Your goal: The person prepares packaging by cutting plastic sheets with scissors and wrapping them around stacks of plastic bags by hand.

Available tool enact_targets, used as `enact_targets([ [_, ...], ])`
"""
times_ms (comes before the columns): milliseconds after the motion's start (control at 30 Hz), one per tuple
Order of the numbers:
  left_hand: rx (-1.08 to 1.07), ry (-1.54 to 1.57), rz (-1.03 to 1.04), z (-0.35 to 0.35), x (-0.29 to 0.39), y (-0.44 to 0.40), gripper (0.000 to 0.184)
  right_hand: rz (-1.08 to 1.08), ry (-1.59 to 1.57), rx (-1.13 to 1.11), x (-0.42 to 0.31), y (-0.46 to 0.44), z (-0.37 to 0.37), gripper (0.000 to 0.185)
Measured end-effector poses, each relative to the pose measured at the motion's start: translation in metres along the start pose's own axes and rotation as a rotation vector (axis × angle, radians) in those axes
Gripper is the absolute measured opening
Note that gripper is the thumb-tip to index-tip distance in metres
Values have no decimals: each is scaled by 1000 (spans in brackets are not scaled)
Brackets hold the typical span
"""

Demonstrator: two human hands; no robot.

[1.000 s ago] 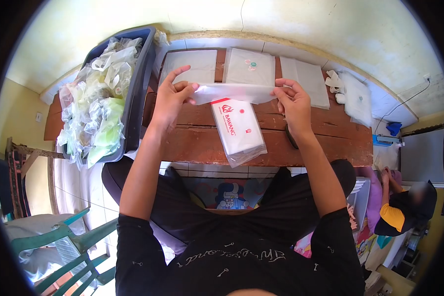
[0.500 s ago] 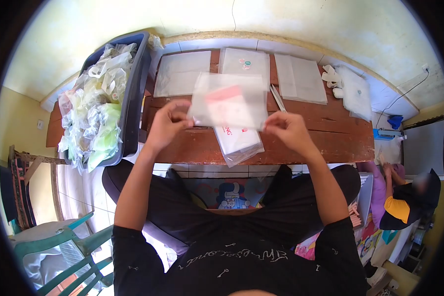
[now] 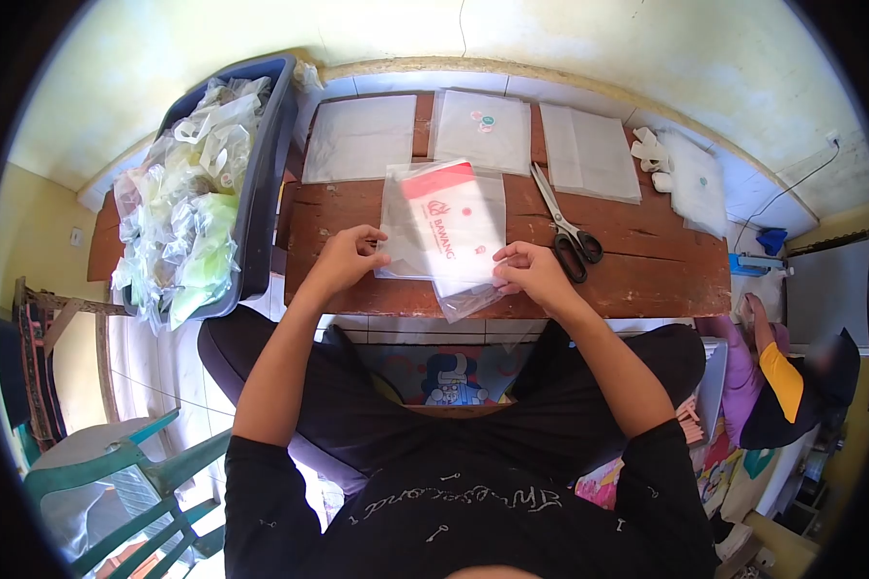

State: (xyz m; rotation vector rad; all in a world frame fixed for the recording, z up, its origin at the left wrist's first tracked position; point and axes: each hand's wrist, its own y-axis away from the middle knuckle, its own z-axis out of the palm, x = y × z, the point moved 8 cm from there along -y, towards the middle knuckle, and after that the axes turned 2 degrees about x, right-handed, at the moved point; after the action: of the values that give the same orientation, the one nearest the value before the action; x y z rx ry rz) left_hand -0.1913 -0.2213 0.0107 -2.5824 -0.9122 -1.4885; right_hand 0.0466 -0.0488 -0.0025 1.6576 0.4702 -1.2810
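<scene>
A clear plastic bag (image 3: 394, 207) lies flat between my hands, over or against a stack of white bags with a red band and red "BAWANG" print (image 3: 444, 227). My left hand (image 3: 348, 261) has thumb and fingers pinched on the clear bag's lower left corner. My right hand (image 3: 533, 275) pinches the lower right edge, where the clear and printed layers overlap. Exactly which layers it holds is hard to see. Black-handled scissors (image 3: 568, 232) lie just right of the bags, blades pointing away from me.
Along the back of the brown wooden table (image 3: 647, 275) lie stacks of clear bags (image 3: 359, 140), (image 3: 481, 145), (image 3: 591, 154) and more plastic (image 3: 697, 183). A dark tub (image 3: 261, 203) full of crumpled bags (image 3: 198, 212) stands left. A green chair (image 3: 154, 473) is lower left. Another person (image 3: 777, 386) sits right.
My hands have come down toward me and closer together, lowering the clear bag from above the table onto the printed stack. The scissors, partly covered before, now show fully.
</scene>
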Motion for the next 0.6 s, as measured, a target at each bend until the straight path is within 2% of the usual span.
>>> enact_targets([
  [100, 20, 18, 13, -7, 2, -4, 36, -85, 5, 49, -5, -6, -5, 18],
  [233, 7, 6, 4, -4, 2, -6, 37, -56, -7, 70, -6, -9, -7, 18],
  [333, 14, 58, -59, -2, -3, -5, 37, -47, 19, 81, -4, -10, -7, 17],
  [500, -1, 209, -284, -3, -16, 2, 39, -6, -21, 94, -1, -9, -6, 21],
  [600, -44, 222, -333, -2, -19, 4, 38, -25, -35, 89, 5, -11, -6, 24],
])
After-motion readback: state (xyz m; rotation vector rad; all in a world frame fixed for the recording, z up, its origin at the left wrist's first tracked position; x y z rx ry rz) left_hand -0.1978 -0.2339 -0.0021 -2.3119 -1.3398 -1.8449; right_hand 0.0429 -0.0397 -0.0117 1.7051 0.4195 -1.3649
